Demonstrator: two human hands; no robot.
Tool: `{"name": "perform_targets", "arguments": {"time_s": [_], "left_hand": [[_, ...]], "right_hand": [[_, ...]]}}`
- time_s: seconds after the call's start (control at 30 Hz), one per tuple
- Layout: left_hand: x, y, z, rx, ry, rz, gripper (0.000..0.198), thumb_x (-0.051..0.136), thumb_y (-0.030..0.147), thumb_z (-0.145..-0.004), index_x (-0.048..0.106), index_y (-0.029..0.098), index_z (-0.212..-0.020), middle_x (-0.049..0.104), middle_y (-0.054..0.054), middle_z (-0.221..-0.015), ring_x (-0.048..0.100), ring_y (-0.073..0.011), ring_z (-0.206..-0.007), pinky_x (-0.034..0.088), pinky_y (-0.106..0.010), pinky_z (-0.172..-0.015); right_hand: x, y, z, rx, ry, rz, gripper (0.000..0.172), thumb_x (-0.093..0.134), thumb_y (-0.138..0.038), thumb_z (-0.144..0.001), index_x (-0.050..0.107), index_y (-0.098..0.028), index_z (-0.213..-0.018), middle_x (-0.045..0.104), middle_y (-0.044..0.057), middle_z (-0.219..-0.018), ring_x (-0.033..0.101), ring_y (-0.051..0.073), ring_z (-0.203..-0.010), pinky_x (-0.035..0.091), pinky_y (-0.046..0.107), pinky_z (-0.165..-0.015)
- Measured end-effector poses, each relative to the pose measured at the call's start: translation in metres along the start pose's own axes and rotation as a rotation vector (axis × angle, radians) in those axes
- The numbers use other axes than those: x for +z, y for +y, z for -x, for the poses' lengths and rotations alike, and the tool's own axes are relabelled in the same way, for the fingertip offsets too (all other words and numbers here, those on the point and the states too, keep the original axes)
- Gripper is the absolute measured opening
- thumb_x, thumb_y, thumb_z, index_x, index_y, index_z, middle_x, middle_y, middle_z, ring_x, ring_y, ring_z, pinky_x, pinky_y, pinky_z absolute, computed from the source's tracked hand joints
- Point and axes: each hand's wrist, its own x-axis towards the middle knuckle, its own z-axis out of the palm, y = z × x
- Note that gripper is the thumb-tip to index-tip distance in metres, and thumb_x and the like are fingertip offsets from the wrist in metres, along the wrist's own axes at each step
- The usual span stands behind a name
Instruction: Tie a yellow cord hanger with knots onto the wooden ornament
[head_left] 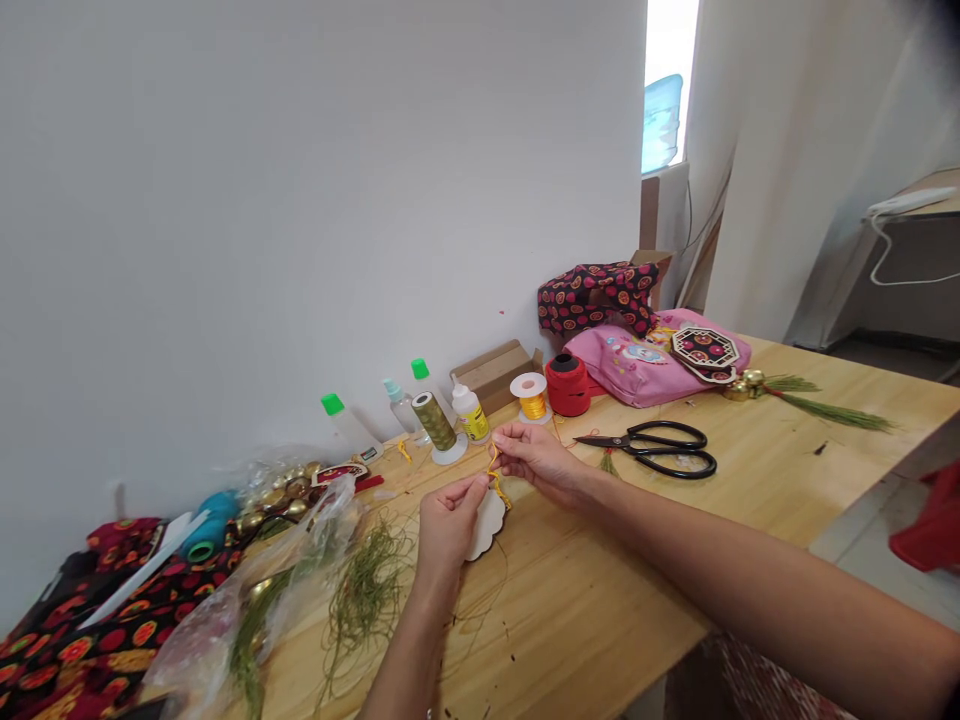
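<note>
My left hand (448, 520) pinches a pale, scallop-edged flat piece (489, 524) near its top, just above the wooden table. A yellow cord (493, 462) runs up from that piece, and the fingers of my right hand (531, 455) are closed on it. More of the cord hangs along the right edge of the piece. Right of my right hand lie black-handled scissors (651, 446), blades pointing toward the hand. Behind both hands stand a yellow-labelled glue bottle (470, 412) and a spool of olive thread (433, 421).
A yellow cord spool (531, 398) and a red thread cone (568, 385) stand near the wall. A pink bag (637, 365) carries an octagonal ornament (705, 350). On the left lie tangled green threads (371, 580), a plastic bag (217, 625) and patterned cloth (90, 640).
</note>
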Motion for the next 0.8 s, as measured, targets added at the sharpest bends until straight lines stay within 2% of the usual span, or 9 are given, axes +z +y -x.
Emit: {"name": "perform_targets", "arguments": {"time_s": [0.13, 0.27, 0.4, 0.67, 0.8], "left_hand": [[0.002, 0.004, 0.003, -0.026, -0.063, 0.078, 0.027, 0.068, 0.031, -0.053, 0.067, 0.009, -0.068, 0.037, 0.009, -0.027, 0.027, -0.0018, -0.025, 0.021, -0.014, -0.029], [0.002, 0.001, 0.002, -0.01, -0.094, 0.115, 0.025, 0.068, 0.029, -0.053, 0.067, 0.008, -0.068, 0.051, 0.004, -0.037, 0.041, -0.005, -0.031, 0.032, -0.016, -0.033], [-0.002, -0.006, -0.002, -0.012, -0.14, 0.111, 0.032, 0.066, 0.032, -0.056, 0.066, 0.01, -0.079, 0.061, -0.001, -0.049, 0.052, -0.0105, -0.04, 0.039, -0.02, -0.039], [-0.002, -0.009, -0.004, 0.04, -0.164, -0.014, 0.033, 0.065, 0.037, -0.056, 0.068, 0.012, -0.078, 0.055, 0.002, -0.039, 0.046, -0.0071, -0.034, 0.035, -0.017, -0.036], [-0.002, -0.011, -0.004, 0.102, -0.233, -0.07, 0.03, 0.065, 0.034, -0.057, 0.069, 0.013, -0.078, 0.063, -0.002, -0.052, 0.05, -0.0092, -0.043, 0.036, -0.018, -0.04]], "right_hand": [[0.0, 0.0, 0.0, -0.014, -0.021, -0.018, 0.02, 0.067, -0.026, -0.059, 0.055, -0.012, -0.064, 0.055, -0.003, -0.056, 0.052, 0.003, -0.047, 0.04, 0.014, -0.048], [-0.001, 0.001, -0.002, -0.043, 0.001, -0.042, 0.019, 0.067, -0.027, -0.06, 0.054, -0.013, -0.063, 0.054, -0.005, -0.057, 0.048, 0.0, -0.045, 0.04, 0.012, -0.048], [-0.004, 0.002, -0.004, -0.049, 0.042, -0.024, 0.018, 0.066, -0.027, -0.061, 0.055, -0.013, -0.064, 0.055, -0.004, -0.057, 0.052, 0.002, -0.05, 0.04, 0.012, -0.048], [-0.004, 0.002, -0.003, -0.012, 0.066, 0.065, 0.02, 0.066, -0.03, -0.06, 0.055, -0.013, -0.064, 0.056, -0.002, -0.057, 0.051, 0.004, -0.048, 0.04, 0.016, -0.047], [-0.002, 0.005, -0.002, -0.016, 0.078, 0.133, 0.02, 0.066, -0.029, -0.058, 0.054, -0.013, -0.06, 0.054, -0.003, -0.053, 0.047, 0.004, -0.044, 0.037, 0.017, -0.044]]}}
